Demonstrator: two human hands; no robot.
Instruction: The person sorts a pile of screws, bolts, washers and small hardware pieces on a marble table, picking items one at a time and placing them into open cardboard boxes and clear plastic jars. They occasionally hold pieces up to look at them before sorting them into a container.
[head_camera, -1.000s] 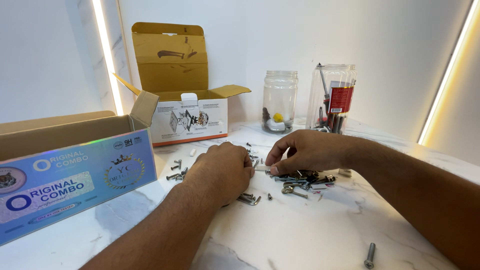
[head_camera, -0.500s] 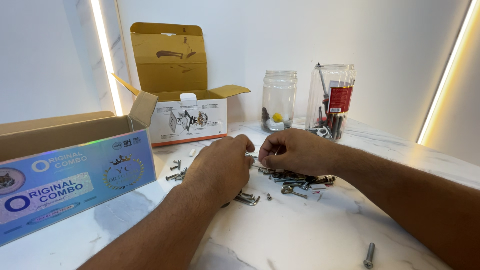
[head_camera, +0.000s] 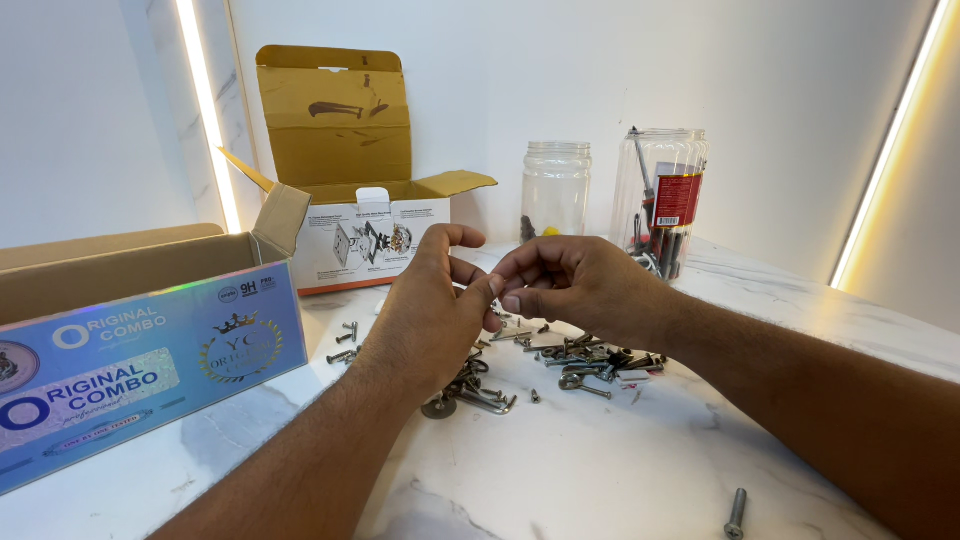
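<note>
Two hands meet above a pile of screws on a white marble table.

The marble table (head_camera: 600, 470) is the biggest thing here. Left of the screw pile (head_camera: 570, 362) sits a long open box with a shiny blue side (head_camera: 140, 360). Behind the pile stands an open brown cardboard box (head_camera: 350, 190), then a clear glass jar (head_camera: 555, 190) and a clear plastic jar with tools inside (head_camera: 660, 200). The left hand (head_camera: 430, 315) and the right hand (head_camera: 565, 285) are raised just above the pile, fingertips touching, pinched narrow around something tiny that I cannot make out. One lone bolt (head_camera: 736, 512) lies well apart from the pile, near the front edge.
</note>
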